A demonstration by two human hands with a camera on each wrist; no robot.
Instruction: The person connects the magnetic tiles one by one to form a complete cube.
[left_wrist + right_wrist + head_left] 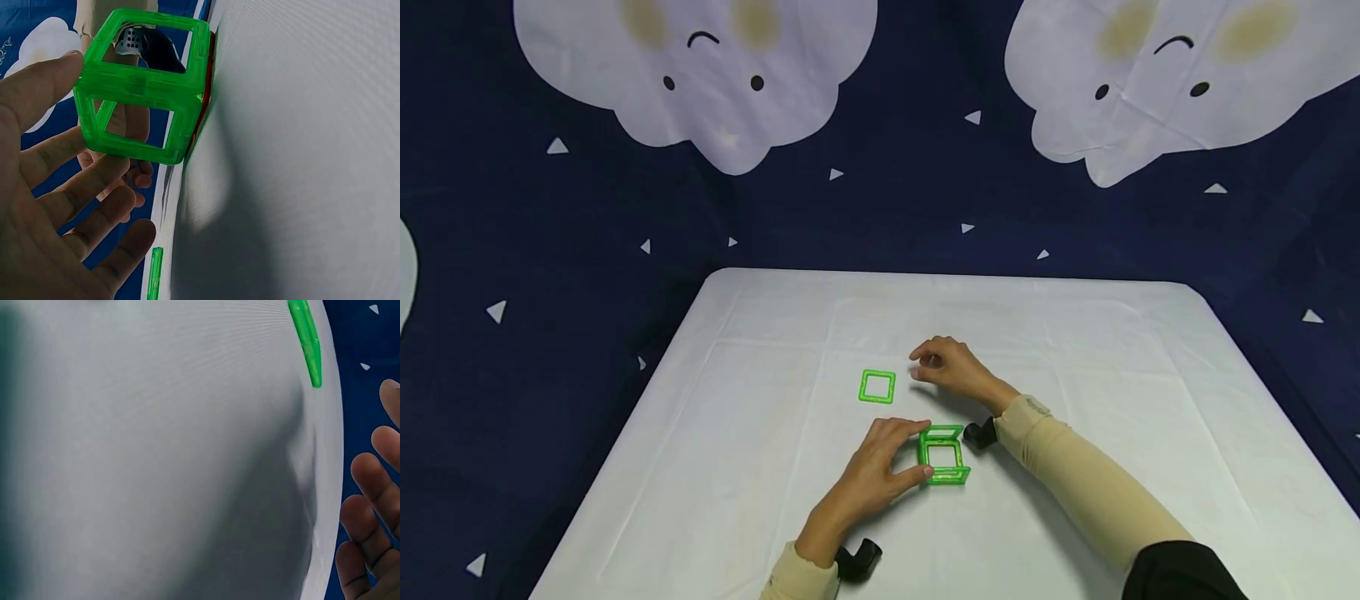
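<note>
My left hand (871,475) holds a green see-through box of square magnetic tiles (950,477) on the white table, its thumb and a finger on opposite sides. Seen from the left wrist, the green magnetic-tile box (134,84) has a red edge (203,103) along the side by the tabletop. My right hand (953,367) hovers farther back, fingers loosely bent and holding nothing. To its left, a single green square magnetic tile (877,401) lies flat. That loose tile (306,347) appears edge-on in the right wrist view, beyond the right hand's fingertips (369,472).
A white cloth (760,333) covers the table, whose far edge meets a dark blue backdrop (895,225) with clouds and small triangles. Black wrist-worn devices (859,560) sit under both forearms, the right one (981,435) close beside the tile box.
</note>
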